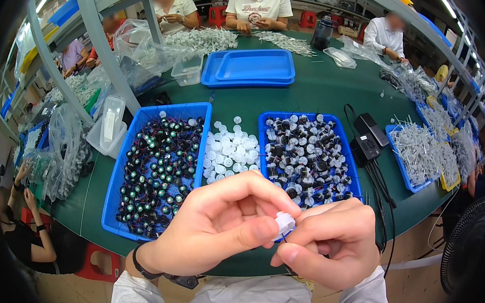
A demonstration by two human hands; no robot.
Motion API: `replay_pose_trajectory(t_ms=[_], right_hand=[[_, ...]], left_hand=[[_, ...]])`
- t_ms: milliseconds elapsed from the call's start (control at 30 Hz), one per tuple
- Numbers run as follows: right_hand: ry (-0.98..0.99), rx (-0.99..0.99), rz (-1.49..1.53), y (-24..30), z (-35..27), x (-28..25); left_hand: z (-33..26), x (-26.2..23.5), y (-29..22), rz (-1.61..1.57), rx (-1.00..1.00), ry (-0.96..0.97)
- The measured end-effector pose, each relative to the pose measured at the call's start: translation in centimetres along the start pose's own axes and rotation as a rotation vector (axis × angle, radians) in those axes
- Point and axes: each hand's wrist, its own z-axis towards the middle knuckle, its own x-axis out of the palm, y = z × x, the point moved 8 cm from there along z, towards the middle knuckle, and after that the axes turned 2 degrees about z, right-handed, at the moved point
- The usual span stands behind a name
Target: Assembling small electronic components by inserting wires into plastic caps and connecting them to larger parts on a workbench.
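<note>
My left hand point(217, 224) and my right hand point(331, 238) meet over the near table edge, both pinching one small white plastic cap point(285, 224). The left thumb and forefinger press on its left side; the right fingers close around its right side, hiding most of it. A thin dark wire shows just under the cap. Behind my hands lie a blue tray of dark round parts with green tops and wires point(159, 163), a loose pile of white caps point(229, 151) on the green table point(322, 90), and a blue tray of black-and-white assembled parts point(308, 152).
Empty blue trays point(249, 67) are stacked at the table's middle. Black power adapters with cables point(366, 139) lie right of the trays. A blue tray of white stick-like parts point(420, 155) sits far right. Clear boxes and plastic bags point(112, 125) crowd the left. Other people work around the table.
</note>
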Motion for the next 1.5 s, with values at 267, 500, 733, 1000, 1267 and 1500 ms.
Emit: replay_pose_trajectory(t_ms=[267,500,733,1000,1267,1500], right_hand=[[0.105,0.061,0.141,-0.9,-0.1,0.1],[0.119,0.14,0.157,-1.2,0.1,0.2],[0.124,0.168,0.123,-1.0,0.2,0.0],[0.151,0.049,0.197,-0.7,0.1,0.4],[0.217,0.149,0.224,-0.9,-0.1,0.7],[0.293,0.48,0.492,-1.9,-1.0,1.7]], left_hand=[[0.0,-0.1,-0.2,-0.008,0.02,0.007],[0.0,-0.2,-0.2,0.01,0.024,0.001],[0.1,-0.1,-0.1,-0.02,0.003,-0.001],[0.0,-0.3,0.1,-0.157,0.057,0.167],[0.0,-0.3,0.1,-0.199,0.035,0.181],[0.0,-0.3,-0.3,-0.025,0.049,-0.016]])
